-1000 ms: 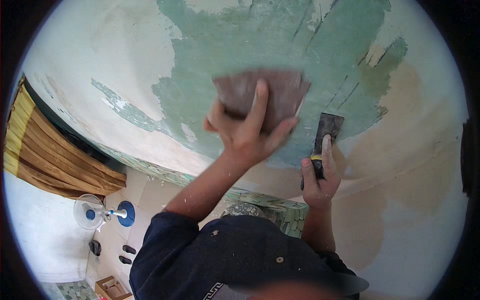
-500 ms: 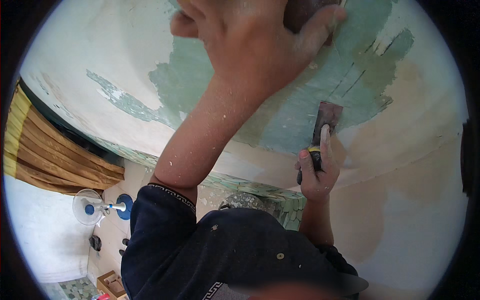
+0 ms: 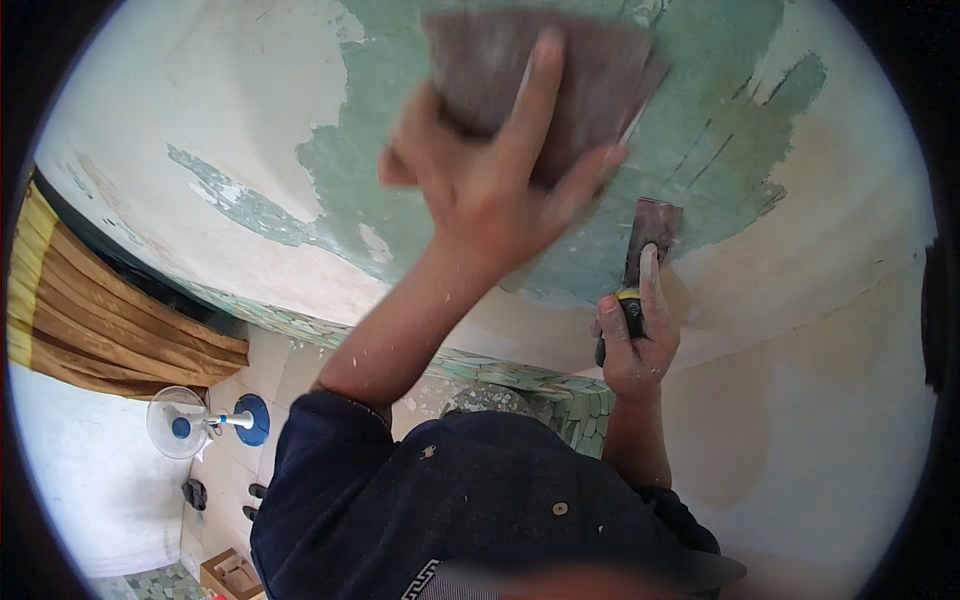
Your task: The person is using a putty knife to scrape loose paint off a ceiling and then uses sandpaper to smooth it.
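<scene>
My left hand (image 3: 490, 195) is raised to the wall and closed on a wide putty knife (image 3: 590, 85), a broad brownish-grey blade slightly blurred by motion. The index finger lies along the blade; the knife's handle is hidden by the hand. Lower and to the right, my right hand (image 3: 640, 345) grips a narrow putty knife (image 3: 655, 222) with a black handle and a yellow band, its index finger pressed on the blade. Both blades are in front of a patch of green wall (image 3: 375, 175) bordered by pale, ragged-edged coating; whether they touch it I cannot tell.
White and beige coating (image 3: 800, 260) surrounds the green patch. Stone-patterned tile (image 3: 480, 368) runs along the wall's foot, with pale flakes on the floor. At left are a brown curtain (image 3: 120, 310), a white-and-blue fan (image 3: 180, 425) and a cardboard box (image 3: 230, 575).
My left hand has drawn down and slightly left with the wide putty knife, bringing its blade into view. A small pale spot on the green wall is uncovered. My right hand has hardly moved.
</scene>
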### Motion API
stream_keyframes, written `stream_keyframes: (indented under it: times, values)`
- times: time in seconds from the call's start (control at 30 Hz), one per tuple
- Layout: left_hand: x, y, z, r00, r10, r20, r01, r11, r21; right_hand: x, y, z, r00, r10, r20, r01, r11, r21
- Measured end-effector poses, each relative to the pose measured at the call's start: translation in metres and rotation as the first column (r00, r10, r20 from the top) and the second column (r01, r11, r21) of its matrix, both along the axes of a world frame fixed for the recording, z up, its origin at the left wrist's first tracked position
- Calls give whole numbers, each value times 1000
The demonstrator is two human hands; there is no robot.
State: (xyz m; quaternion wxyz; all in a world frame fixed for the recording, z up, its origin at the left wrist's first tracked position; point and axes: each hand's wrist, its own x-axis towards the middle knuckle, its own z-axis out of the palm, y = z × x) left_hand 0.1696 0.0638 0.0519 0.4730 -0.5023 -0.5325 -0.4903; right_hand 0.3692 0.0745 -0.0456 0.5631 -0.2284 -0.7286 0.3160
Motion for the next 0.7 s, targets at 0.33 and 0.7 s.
stream_keyframes:
  times: [0.33, 0.7]
  values:
    - [-13, 5, 13, 999, -20, -47, 25, 995, 95, -9, 5, -7, 1000, -22, -8, 22, 1000, -4]
    - [-35, -17, -29, 994, 52, 99, -45, 996, -70, -15, 2, 0, 1000, 20, -23, -21, 999, -28]
